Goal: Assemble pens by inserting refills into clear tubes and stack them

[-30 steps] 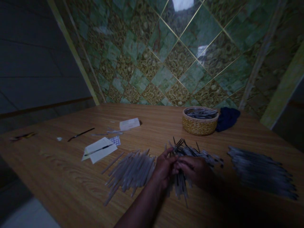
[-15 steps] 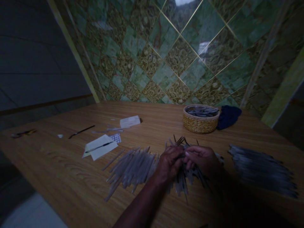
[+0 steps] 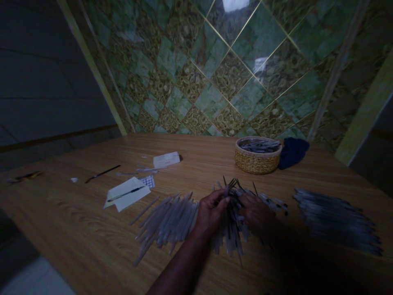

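My left hand (image 3: 211, 209) is closed, thumb and fingers pinching a thin greyish tube (image 3: 226, 191) above the table. My right hand (image 3: 256, 215) is close beside it, its fingers curled down among thin black sticks (image 3: 233, 200); what they grip is hidden. Below both hands, more pale tubes (image 3: 230, 241) lie fanned out with the black sticks over them. To the left of my left hand spreads a pile of pale translucent tubes (image 3: 172, 219). Beyond my right hand lie several tubes with dark tips (image 3: 274, 203), partly covered by the hand.
A woven basket (image 3: 258, 162) of similar tubes stands at the back right beside a dark blue cloth (image 3: 293, 151). A row of dark-ended tubes (image 3: 337, 221) lies at right. Leftward are folded paper (image 3: 129, 198) bearing a thin black tool, a white box (image 3: 166, 159) and a black stick (image 3: 102, 174).
My hands, together half a second ago, are now slightly apart. The right hand has dropped to the black sticks, while the left has shifted a little left with the tube showing.
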A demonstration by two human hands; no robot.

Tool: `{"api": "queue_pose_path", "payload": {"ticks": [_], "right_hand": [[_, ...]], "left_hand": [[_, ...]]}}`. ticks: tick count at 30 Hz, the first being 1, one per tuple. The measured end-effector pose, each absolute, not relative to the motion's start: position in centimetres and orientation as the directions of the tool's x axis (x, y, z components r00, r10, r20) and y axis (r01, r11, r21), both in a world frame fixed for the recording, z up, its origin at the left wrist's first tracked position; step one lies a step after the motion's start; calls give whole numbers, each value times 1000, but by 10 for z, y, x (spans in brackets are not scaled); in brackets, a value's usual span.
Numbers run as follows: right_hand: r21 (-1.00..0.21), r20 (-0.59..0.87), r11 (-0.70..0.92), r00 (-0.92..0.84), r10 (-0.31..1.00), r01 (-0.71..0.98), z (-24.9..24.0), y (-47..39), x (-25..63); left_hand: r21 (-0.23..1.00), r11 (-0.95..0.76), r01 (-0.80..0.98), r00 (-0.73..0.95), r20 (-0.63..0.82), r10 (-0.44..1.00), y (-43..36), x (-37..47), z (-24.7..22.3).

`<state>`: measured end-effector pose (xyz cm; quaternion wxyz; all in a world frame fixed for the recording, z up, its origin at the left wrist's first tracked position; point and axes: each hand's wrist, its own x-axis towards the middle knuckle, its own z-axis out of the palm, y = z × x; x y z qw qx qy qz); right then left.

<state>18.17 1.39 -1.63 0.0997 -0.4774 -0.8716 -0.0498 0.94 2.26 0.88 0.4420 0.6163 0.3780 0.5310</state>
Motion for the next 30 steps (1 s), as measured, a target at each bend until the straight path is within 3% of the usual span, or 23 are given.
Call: {"api": "queue_pose_path", "payload": {"ticks": [7, 10, 13, 16, 20, 30], "right_hand": [[-140, 184, 517, -491, 852, 844, -2, 20, 192], [-349, 226, 476, -420, 879, 808, 12, 21, 200], [-613, 278, 450, -356, 892, 650, 25, 18, 208], [-757, 286, 380, -252, 924, 532, 37, 15, 213], [-793, 314, 389, -233, 920, 469, 45, 11, 216], [-710, 357, 488, -339, 871, 507, 45, 10, 215]], "left_hand": [[938, -338, 78, 239, 311, 920, 26, 5, 5], [924, -367, 105, 323, 317, 892, 29, 2, 1], [907, -388, 165, 397, 299, 868, 28, 1, 3], [885, -408, 227, 438, 281, 854, 24, 2, 8], [860, -444, 251, 485, 285, 827, 19, 5, 15], [796, -535, 285, 519, 341, 784, 16, 5, 19]]}}
